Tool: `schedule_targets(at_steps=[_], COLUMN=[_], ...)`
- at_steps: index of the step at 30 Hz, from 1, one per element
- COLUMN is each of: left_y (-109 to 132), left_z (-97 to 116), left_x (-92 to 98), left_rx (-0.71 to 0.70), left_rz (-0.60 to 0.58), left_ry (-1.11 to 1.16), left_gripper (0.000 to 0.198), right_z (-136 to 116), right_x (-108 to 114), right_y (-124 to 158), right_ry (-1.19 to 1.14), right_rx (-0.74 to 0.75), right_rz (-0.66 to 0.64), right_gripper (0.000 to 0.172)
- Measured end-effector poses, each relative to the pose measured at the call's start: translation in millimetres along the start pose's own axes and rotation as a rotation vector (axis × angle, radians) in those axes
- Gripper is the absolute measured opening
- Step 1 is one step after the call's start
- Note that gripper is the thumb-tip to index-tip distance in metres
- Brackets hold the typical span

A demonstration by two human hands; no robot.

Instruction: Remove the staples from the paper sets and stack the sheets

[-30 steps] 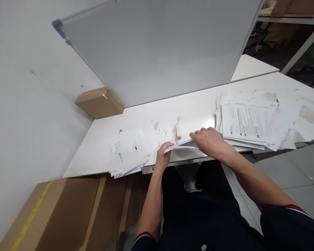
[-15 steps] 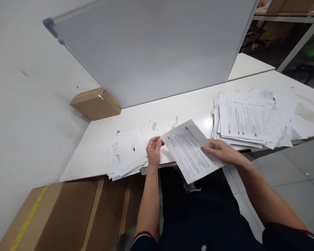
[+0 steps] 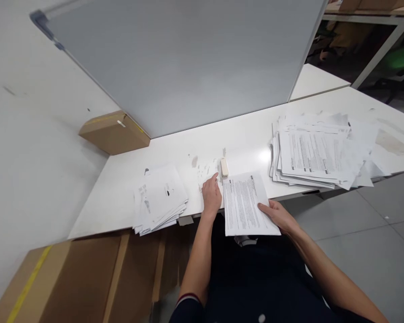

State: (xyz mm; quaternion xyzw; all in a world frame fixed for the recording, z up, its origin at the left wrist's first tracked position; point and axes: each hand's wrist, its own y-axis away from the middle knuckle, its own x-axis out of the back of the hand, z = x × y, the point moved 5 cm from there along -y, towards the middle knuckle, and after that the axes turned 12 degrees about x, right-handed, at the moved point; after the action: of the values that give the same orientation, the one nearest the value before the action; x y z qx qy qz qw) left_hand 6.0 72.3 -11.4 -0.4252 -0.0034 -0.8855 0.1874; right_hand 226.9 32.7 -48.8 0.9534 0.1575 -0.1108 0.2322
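Note:
My right hand (image 3: 280, 216) grips the right edge of several printed sheets of paper (image 3: 244, 206), thumb on top and fingers underneath. These sheets reach past the table's front edge. My left hand (image 3: 211, 194) is empty above the table, left of the sheets, with its index finger stretched forward. Just beyond that fingertip lies a small cream oblong object (image 3: 224, 167), which looks like a mini stapler. I cannot tell whether the finger touches it.
On the white table (image 3: 97, 204), a pile of papers (image 3: 163, 193) lies at left and a larger messy stack of printed sheets (image 3: 309, 152) at right. A whiteboard (image 3: 188, 67) stands behind. One cardboard box (image 3: 117, 133) sits in the corner; larger boxes (image 3: 81, 269) stand below left.
My left hand has let go of the sheets' corner and moved right, towards the cream object. The sheets have turned straighter and come down in my right hand, uncovering that object.

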Motion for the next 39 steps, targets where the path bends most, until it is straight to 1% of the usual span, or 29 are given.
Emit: schedule_targets(at_steps=[3, 9, 16, 19, 21, 23, 25, 27, 30, 32, 34, 36, 38, 39], left_y=[1.3, 1.4, 2.1, 2.7, 2.7, 2.6, 2.8, 4.5, 12.2, 20.8, 30.3, 38.7, 44.1, 45.0], left_z=[3.3, 3.9, 1.5, 1.0, 0.6, 0.0, -0.3, -0.2, 0.2, -1.6, -8.6, -23.8, -46.0, -58.2], left_x=[-1.9, -6.2, -8.5, -8.8, -8.6, -8.4, -8.0, -6.8, -0.9, 7.3, 21.6, 44.0, 70.9, 83.8], left_rx=[-0.031, -0.035, -0.037, -0.048, -0.063, -0.082, -0.107, -0.135, -0.175, -0.194, -0.194, -0.153, -0.071, -0.025], left_rz=[-0.012, -0.016, -0.009, 0.003, 0.013, 0.024, 0.042, 0.082, 0.176, 0.236, 0.302, 0.405, 0.513, 0.544], left_ry=[-0.102, -0.265, -0.278, -0.271, -0.260, -0.236, -0.191, -0.123, -0.011, 0.039, 0.055, 0.038, -0.014, -0.058], left_gripper=[0.046, 0.056, 0.058, 0.060, 0.060, 0.059, 0.055, 0.050, 0.043, 0.038, 0.034, 0.029, 0.025, 0.025], right_z=[-1.4, -2.9, -8.6, -16.4, -24.5, -35.3, -49.4, -68.3, -105.8, -129.1, -146.8, -157.5, -164.4, -166.9], right_x=[1.0, -1.0, -4.8, -7.7, -4.1, 7.4, 27.3, 53.9, 99.3, 126.4, 149.5, 168.3, 179.5, 180.1], right_y=[-2.3, -4.1, -4.3, -0.5, 3.1, 7.3, 11.2, 14.1, 17.1, 16.1, 12.6, 10.6, 14.4, 18.5], right_ry=[-0.013, -0.002, 0.063, 0.143, 0.221, 0.296, 0.358, 0.411, 0.527, 0.609, 0.668, 0.774, 0.957, 1.056], right_rx=[-0.006, 0.002, 0.039, 0.078, 0.119, 0.158, 0.186, 0.230, 0.360, 0.411, 0.417, 0.361, 0.315, 0.325], right_rz=[0.007, 0.008, 0.038, 0.040, 0.081, 0.163, 0.272, 0.396, 0.603, 0.678, 0.703, 0.740, 0.832, 0.885], right_gripper=[0.031, 0.036, 0.038, 0.036, 0.034, 0.033, 0.034, 0.036, 0.037, 0.036, 0.033, 0.034, 0.042, 0.049])
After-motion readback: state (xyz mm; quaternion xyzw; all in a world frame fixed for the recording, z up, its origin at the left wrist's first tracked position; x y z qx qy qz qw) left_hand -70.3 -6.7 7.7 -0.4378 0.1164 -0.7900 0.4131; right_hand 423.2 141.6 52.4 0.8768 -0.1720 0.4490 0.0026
